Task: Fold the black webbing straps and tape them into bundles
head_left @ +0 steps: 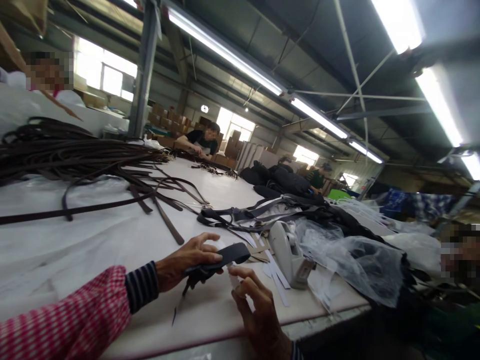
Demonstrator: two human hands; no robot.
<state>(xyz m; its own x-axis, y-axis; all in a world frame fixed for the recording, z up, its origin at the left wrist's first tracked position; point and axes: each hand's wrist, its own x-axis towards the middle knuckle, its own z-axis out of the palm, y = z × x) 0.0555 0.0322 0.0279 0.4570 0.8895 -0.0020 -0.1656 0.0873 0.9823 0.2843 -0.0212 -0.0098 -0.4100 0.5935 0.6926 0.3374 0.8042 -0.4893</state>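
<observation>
My left hand (185,262) is closed round a dark strap piece (228,256), thumb on top, just above the white table (93,240). The strap's free end sticks out to the right. My right hand (255,305) sits below that end with its fingers pinched on a small pale slip (234,277) that I cannot make out clearly. A white tape dispenser (288,255) stands right of both hands.
A heap of dark brown straps (71,155) covers the table's far left. Grey and black straps (247,215), clear plastic bags (356,255) and paper strips (275,275) lie to the right. Other people work at the far end and the edges.
</observation>
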